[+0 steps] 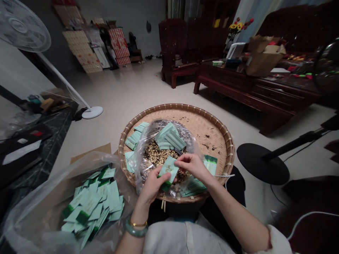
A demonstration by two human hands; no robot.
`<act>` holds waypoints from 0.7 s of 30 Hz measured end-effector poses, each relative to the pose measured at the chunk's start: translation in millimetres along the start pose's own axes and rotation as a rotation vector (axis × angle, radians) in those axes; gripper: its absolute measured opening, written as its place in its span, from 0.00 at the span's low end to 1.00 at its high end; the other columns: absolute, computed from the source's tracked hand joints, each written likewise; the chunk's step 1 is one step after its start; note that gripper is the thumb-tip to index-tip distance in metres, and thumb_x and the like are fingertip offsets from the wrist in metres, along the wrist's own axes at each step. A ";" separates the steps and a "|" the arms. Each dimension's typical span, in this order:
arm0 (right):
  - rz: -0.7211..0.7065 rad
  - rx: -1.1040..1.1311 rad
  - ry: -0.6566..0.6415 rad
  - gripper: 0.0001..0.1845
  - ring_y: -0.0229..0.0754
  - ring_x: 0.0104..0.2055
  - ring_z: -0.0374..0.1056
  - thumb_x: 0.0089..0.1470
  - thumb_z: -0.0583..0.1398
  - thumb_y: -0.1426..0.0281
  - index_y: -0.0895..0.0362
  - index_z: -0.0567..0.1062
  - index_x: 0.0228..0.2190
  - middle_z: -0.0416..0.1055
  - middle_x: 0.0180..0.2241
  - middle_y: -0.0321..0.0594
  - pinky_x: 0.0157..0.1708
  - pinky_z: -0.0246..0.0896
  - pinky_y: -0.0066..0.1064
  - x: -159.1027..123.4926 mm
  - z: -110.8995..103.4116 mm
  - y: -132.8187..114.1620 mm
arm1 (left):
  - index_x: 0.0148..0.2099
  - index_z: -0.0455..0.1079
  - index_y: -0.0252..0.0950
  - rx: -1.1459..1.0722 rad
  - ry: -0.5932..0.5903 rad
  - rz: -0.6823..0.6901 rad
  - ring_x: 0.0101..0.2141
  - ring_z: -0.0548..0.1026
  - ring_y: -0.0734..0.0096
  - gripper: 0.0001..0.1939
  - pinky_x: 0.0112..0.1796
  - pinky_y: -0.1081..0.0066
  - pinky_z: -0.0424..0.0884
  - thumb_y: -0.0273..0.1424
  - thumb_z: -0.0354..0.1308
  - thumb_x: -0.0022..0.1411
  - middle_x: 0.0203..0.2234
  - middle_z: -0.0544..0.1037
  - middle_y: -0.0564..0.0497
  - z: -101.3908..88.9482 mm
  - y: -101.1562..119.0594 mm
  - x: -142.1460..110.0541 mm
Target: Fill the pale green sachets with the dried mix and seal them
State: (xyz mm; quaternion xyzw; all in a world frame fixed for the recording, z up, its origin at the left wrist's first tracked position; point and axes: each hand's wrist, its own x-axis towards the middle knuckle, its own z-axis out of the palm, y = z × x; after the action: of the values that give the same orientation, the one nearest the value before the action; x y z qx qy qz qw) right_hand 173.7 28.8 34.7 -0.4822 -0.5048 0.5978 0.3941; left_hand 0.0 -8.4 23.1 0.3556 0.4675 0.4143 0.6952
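Bamboo tray [169, 106], left hand [150, 187] and right hand [189, 164] pinching one green sachet [168, 169]

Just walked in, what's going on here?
One person is holding a pale green sachet between their left hand and right hand, above a clear plastic bag of dried leaves in a round woven tray. More sachets lie in a pile to the left.

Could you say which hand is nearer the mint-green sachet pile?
Left: the left hand is right of the mint-green sachet pile; the right hand is farther, over the woven tray.
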 end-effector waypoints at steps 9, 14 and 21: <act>-0.286 -1.018 0.255 0.26 0.54 0.50 0.62 0.50 0.61 0.69 0.59 0.67 0.51 0.68 0.46 0.52 0.48 0.59 0.46 -8.9 -17.5 31.5 | 0.36 0.74 0.29 -0.120 0.102 0.006 0.29 0.79 0.66 0.21 0.27 0.73 0.74 0.36 0.71 0.41 0.31 0.80 0.44 7.0 2.2 -1.5; -0.233 -1.209 0.238 0.29 0.54 0.48 0.62 0.48 0.60 0.73 0.60 0.64 0.53 0.67 0.45 0.53 0.46 0.61 0.43 -7.3 -13.5 46.3 | 0.35 0.74 0.29 -0.150 0.118 -0.013 0.28 0.78 0.68 0.22 0.28 0.74 0.74 0.33 0.73 0.36 0.29 0.80 0.46 9.3 2.6 -2.9; -0.216 -0.682 0.239 0.24 0.48 0.41 0.69 0.45 0.60 0.67 0.60 0.73 0.45 0.73 0.41 0.47 0.41 0.64 0.38 -5.3 -41.6 25.7 | 0.35 0.74 0.28 -0.089 0.158 0.037 0.26 0.77 0.69 0.21 0.28 0.74 0.73 0.34 0.72 0.38 0.27 0.80 0.45 4.0 -0.8 -4.8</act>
State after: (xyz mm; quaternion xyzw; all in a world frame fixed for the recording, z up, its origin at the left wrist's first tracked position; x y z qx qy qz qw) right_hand 215.9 28.3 9.3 -0.5959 -0.6733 0.2899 0.3278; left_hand 2.9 -13.5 25.3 0.2990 0.4954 0.4741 0.6636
